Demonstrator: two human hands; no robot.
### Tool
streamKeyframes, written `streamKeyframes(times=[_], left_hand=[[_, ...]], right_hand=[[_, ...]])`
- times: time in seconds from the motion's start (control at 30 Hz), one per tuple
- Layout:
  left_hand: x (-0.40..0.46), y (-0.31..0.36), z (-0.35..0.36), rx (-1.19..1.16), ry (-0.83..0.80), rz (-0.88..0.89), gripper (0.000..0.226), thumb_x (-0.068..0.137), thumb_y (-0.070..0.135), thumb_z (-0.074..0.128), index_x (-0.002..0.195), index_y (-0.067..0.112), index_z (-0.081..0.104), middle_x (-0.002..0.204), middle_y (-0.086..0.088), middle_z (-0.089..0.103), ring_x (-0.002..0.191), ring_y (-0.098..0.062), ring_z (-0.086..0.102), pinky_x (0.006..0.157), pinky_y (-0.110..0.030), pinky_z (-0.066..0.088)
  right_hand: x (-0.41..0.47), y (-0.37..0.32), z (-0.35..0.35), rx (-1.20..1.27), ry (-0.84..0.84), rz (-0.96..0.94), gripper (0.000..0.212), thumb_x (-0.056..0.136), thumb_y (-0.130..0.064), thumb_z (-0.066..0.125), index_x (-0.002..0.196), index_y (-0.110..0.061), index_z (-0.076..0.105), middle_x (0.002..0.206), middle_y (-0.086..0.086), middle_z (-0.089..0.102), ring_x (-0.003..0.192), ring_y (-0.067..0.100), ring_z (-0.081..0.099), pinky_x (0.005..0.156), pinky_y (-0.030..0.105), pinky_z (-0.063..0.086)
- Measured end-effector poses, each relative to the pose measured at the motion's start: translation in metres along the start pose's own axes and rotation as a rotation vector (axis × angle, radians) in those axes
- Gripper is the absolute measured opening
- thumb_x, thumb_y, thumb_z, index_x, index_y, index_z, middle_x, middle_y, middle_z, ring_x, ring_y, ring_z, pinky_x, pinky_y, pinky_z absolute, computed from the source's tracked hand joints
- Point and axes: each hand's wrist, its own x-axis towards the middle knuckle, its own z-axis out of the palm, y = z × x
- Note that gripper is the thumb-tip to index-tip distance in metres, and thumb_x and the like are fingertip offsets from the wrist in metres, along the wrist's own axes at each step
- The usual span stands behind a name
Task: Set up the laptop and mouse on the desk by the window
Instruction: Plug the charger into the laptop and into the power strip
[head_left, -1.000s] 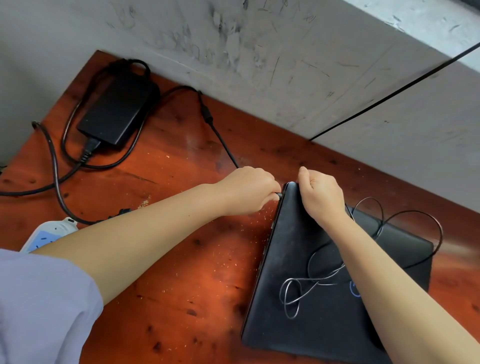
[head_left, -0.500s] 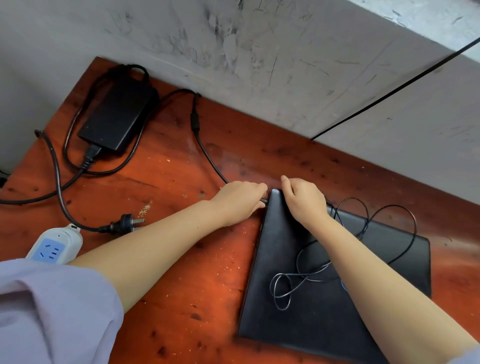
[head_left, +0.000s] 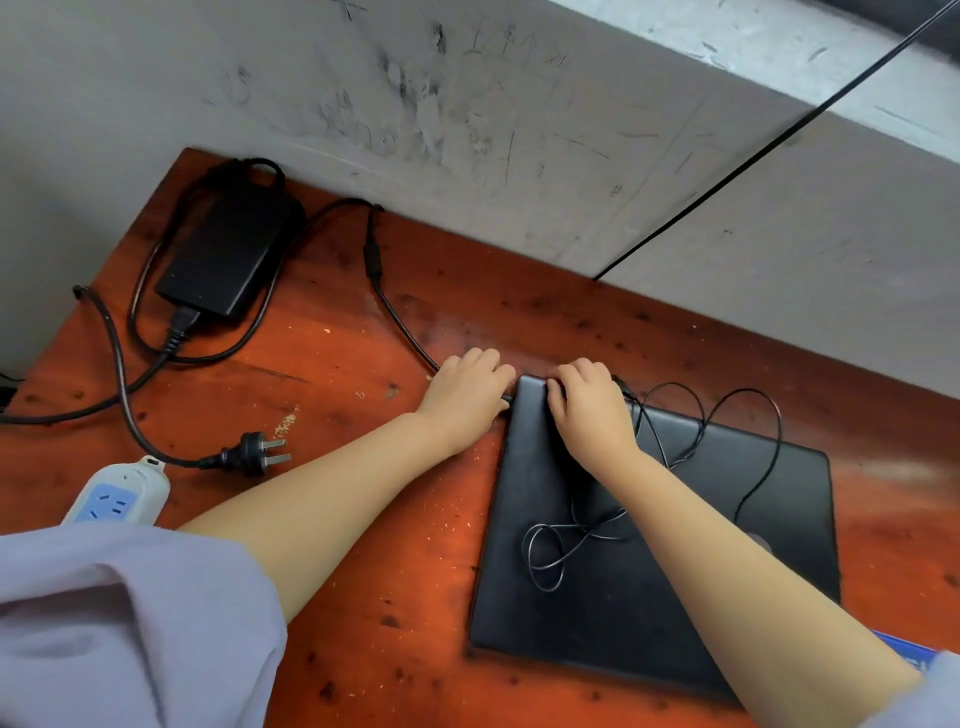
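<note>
A closed black laptop lies flat on the reddish wooden table, toward its right side and close to the grey wall. The left hand sits at the laptop's far left corner, fingers curled around the end of the black charger cable right where it meets the laptop's edge. The right hand rests palm down on the lid at that same corner, fingers bent over the far edge. A thin black wire lies in loose loops across the lid. The cable runs back to a black power brick at the table's far left. A loose plug lies beside a white and blue power strip.
</note>
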Motion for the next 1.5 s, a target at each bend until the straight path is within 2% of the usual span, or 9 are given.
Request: streamKeyframes(times=[0.13, 0.3, 0.53, 0.73, 0.83, 1.0, 1.1, 1.23, 1.5], left_hand=[[-0.016, -0.001, -0.011, -0.018, -0.027, -0.023, 0.036, 0.088, 0.029, 0.056, 0.119, 0.013, 0.050, 0.120, -0.010, 0.050, 0.115, -0.029, 0.044, 0.095, -0.040, 0.036], [-0.079, -0.024, -0.031, -0.067, 0.119, -0.091, 0.032, 0.090, 0.031, 0.053, 0.118, 0.016, 0.055, 0.114, -0.006, 0.056, 0.111, -0.025, 0.048, 0.096, -0.036, 0.035], [-0.191, -0.082, -0.025, -0.122, 0.254, -0.358, 0.022, 0.090, 0.026, 0.053, 0.108, 0.016, 0.062, 0.105, -0.004, 0.061, 0.102, -0.025, 0.053, 0.089, -0.036, 0.038], [-0.252, -0.116, -0.016, -0.083, 0.363, -0.598, 0.019, 0.084, 0.022, 0.062, 0.101, 0.013, 0.063, 0.100, -0.007, 0.063, 0.098, -0.029, 0.056, 0.083, -0.041, 0.043], [-0.272, -0.129, -0.008, -0.028, 0.360, -0.774, 0.032, 0.083, 0.030, 0.062, 0.111, 0.014, 0.058, 0.108, -0.007, 0.059, 0.101, -0.030, 0.054, 0.081, -0.040, 0.041], [-0.287, -0.144, 0.010, -0.064, 0.308, -0.945, 0.070, 0.080, 0.052, 0.060, 0.135, 0.014, 0.037, 0.131, -0.005, 0.044, 0.115, -0.026, 0.044, 0.090, -0.038, 0.039], [-0.286, -0.143, 0.016, -0.094, 0.310, -0.991, 0.065, 0.079, 0.056, 0.058, 0.128, 0.016, 0.042, 0.124, -0.004, 0.048, 0.113, -0.024, 0.045, 0.090, -0.037, 0.038], [-0.289, -0.145, 0.021, -0.106, 0.366, -0.993, 0.067, 0.080, 0.058, 0.056, 0.131, 0.018, 0.043, 0.121, -0.004, 0.051, 0.112, -0.024, 0.045, 0.089, -0.038, 0.037], [-0.291, -0.149, 0.028, -0.127, 0.410, -0.982, 0.064, 0.078, 0.055, 0.060, 0.129, 0.019, 0.046, 0.116, -0.004, 0.054, 0.111, -0.024, 0.047, 0.089, -0.037, 0.037]], right_hand=[[-0.013, -0.007, -0.015, -0.026, -0.025, 0.020, 0.028, 0.092, -0.018, 0.048, 0.115, -0.007, 0.059, 0.117, 0.012, 0.058, 0.107, 0.034, 0.049, 0.083, 0.042, 0.040], [-0.024, -0.048, -0.029, 0.005, -0.005, -0.106, 0.026, 0.091, -0.019, 0.050, 0.112, -0.009, 0.061, 0.114, 0.011, 0.060, 0.106, 0.033, 0.050, 0.082, 0.040, 0.041], [-0.031, -0.163, 0.000, 0.012, -0.133, -0.343, 0.029, 0.092, -0.026, 0.045, 0.113, -0.016, 0.062, 0.112, 0.008, 0.057, 0.110, 0.031, 0.048, 0.086, 0.039, 0.041], [-0.032, -0.256, 0.025, -0.064, -0.148, -0.553, 0.032, 0.089, -0.035, 0.053, 0.111, -0.011, 0.058, 0.111, 0.009, 0.051, 0.106, 0.029, 0.046, 0.078, 0.038, 0.042], [-0.027, -0.287, 0.035, -0.212, -0.251, -0.474, 0.040, 0.087, -0.039, 0.057, 0.114, -0.010, 0.053, 0.122, 0.012, 0.043, 0.110, 0.031, 0.044, 0.072, 0.038, 0.045], [-0.010, -0.310, 0.029, -0.360, -0.367, -0.360, 0.031, 0.091, -0.014, 0.055, 0.121, -0.008, 0.055, 0.125, 0.016, 0.040, 0.109, 0.034, 0.047, 0.078, 0.039, 0.047], [0.002, -0.321, 0.014, -0.164, -0.397, -0.350, 0.024, 0.090, -0.015, 0.051, 0.111, -0.005, 0.058, 0.117, 0.018, 0.047, 0.102, 0.037, 0.051, 0.074, 0.036, 0.044], [0.004, -0.341, -0.006, 0.163, -0.452, -0.489, 0.011, 0.087, -0.020, 0.057, 0.088, -0.010, 0.058, 0.091, 0.009, 0.061, 0.080, 0.025, 0.057, 0.059, 0.027, 0.041], [-0.002, -0.344, 0.005, 0.323, -0.586, -0.600, 0.022, 0.084, -0.016, 0.061, 0.105, -0.018, 0.066, 0.105, -0.002, 0.066, 0.095, 0.013, 0.061, 0.082, 0.023, 0.047]])
